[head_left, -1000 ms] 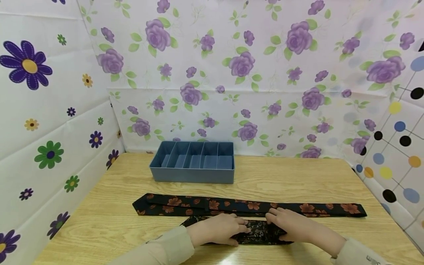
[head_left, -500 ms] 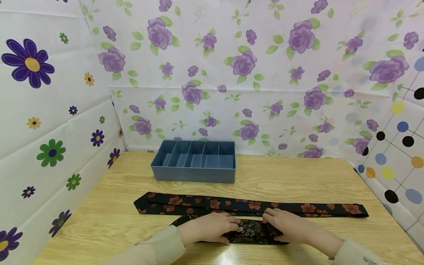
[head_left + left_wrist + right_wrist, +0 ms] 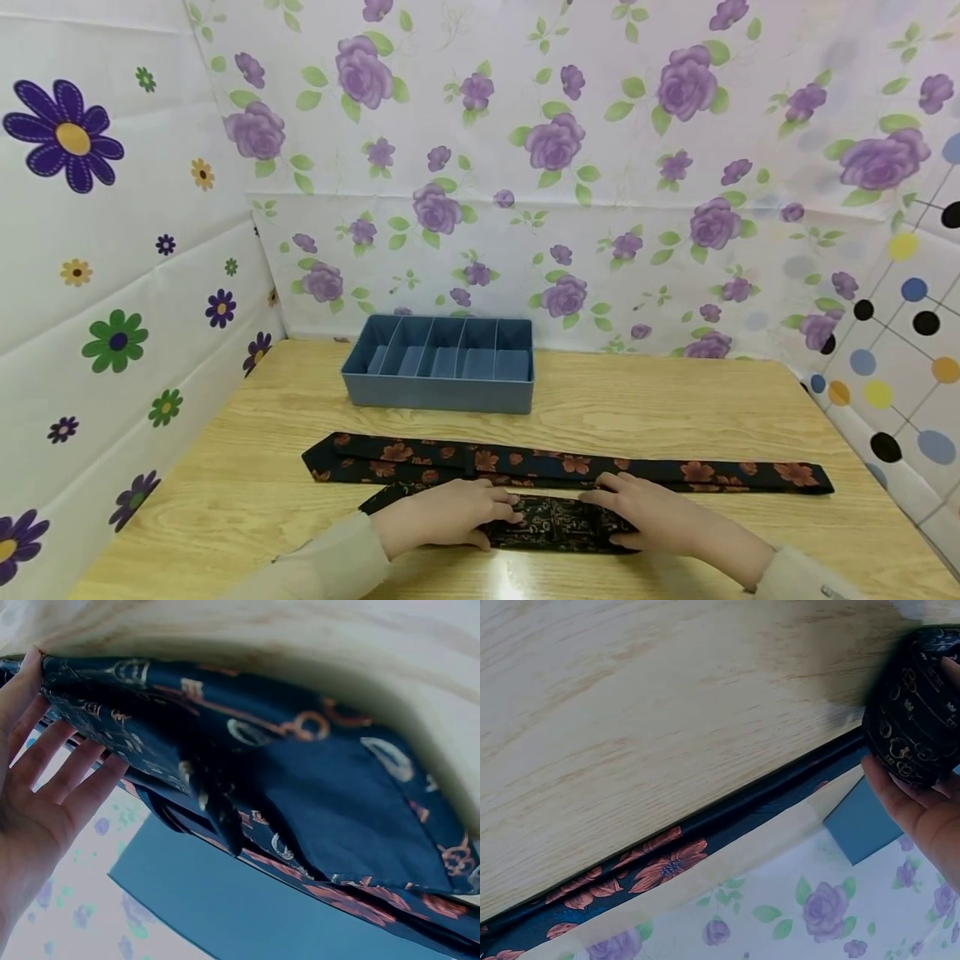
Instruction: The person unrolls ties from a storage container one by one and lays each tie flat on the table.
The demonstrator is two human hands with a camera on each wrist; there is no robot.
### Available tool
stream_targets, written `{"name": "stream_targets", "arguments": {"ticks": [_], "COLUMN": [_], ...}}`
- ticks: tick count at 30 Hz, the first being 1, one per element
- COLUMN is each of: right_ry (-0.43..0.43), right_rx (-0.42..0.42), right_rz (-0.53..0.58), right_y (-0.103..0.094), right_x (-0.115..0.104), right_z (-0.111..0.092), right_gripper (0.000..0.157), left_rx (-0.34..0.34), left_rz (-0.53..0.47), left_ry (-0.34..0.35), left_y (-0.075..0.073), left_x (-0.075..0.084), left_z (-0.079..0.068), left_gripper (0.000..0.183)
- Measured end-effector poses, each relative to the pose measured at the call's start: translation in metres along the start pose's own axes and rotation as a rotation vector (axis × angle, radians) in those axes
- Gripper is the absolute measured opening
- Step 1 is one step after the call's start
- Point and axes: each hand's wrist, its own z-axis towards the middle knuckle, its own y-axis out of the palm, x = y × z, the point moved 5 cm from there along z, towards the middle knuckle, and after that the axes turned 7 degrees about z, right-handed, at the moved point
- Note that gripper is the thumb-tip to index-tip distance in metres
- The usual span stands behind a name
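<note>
A black necktie with a small gold pattern [image 3: 553,522] lies across the table front under both hands. My left hand [image 3: 448,514] rests across it, thumb at the near edge and fairly straight fingers at the far edge. The tie's wide end with dark lining [image 3: 337,795] spreads past that hand. On the tie's right, my right hand [image 3: 656,517] grips a folded end [image 3: 911,712] between thumb and fingers. Just beyond lies a dark necktie with orange flowers [image 3: 517,461], stretched lengthwise, its pointed end to the left.
A blue divided box [image 3: 438,392] with several compartments stands behind the ties, toward the back of the wooden table [image 3: 645,408]. Flower-printed cloth [image 3: 487,233] rises at the back and left, dotted cloth [image 3: 900,367] at the right.
My left hand has slid left along the gold-patterned necktie, showing more of it between the hands. My right hand keeps its grip, shifted slightly left. The flowered tie has stayed put.
</note>
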Motion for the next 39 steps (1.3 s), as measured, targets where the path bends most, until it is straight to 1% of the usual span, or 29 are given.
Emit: {"name": "stream_targets", "arguments": {"ticks": [2, 5, 9, 13, 15, 18, 20, 23, 26, 29, 31, 33, 39], "right_ry": [-0.017, -0.019, -0.01, 0.014, 0.033, 0.053, 0.062, 0.072, 0.069, 0.056, 0.048, 0.043, 0.027], "right_rx": [0.026, 0.039, 0.025, -0.01, -0.03, -0.046, -0.047, -0.048, -0.047, -0.039, -0.032, -0.025, -0.008], "right_rz": [-0.005, 0.0, 0.019, 0.049, 0.067, 0.082, 0.082, 0.079, 0.078, 0.072, 0.062, 0.052, 0.009], "right_y": [-0.001, -0.001, 0.0, 0.001, 0.001, 0.001, 0.0, 0.0, 0.001, 0.002, 0.002, 0.002, 0.0], "right_x": [0.0, 0.001, 0.001, 0.001, 0.001, 0.003, 0.004, 0.005, 0.005, 0.006, 0.006, 0.005, 0.004], "right_z": [-0.001, -0.001, -0.001, 0.0, 0.0, -0.001, -0.001, -0.001, -0.001, -0.002, -0.003, -0.003, -0.004], "right_gripper": [0.048, 0.043, 0.038, 0.038, 0.04, 0.041, 0.041, 0.039, 0.038, 0.036, 0.036, 0.036, 0.036], "left_rx": [0.004, 0.009, -0.021, -0.051, -0.041, -0.01, 0.02, 0.036, 0.013, -0.015, -0.025, -0.032, -0.029], "left_rz": [-0.003, -0.017, -0.053, -0.067, -0.051, -0.031, -0.021, -0.011, 0.044, 0.127, 0.168, 0.18, 0.15], "left_ry": [-0.005, 0.0, -0.001, -0.018, -0.012, 0.006, 0.021, 0.051, 0.1, 0.146, 0.158, 0.159, 0.149], "left_y": [-0.001, -0.002, -0.003, -0.007, -0.01, -0.014, -0.016, -0.015, -0.012, -0.007, -0.004, -0.002, -0.003], "left_x": [-0.002, -0.003, -0.003, -0.001, 0.002, 0.008, 0.013, 0.02, 0.029, 0.036, 0.038, 0.039, 0.04], "left_z": [-0.002, -0.003, -0.001, 0.006, 0.01, 0.017, 0.022, 0.03, 0.038, 0.045, 0.048, 0.051, 0.054], "left_gripper": [0.052, 0.051, 0.045, 0.035, 0.034, 0.036, 0.041, 0.053, 0.061, 0.061, 0.059, 0.059, 0.057]}}
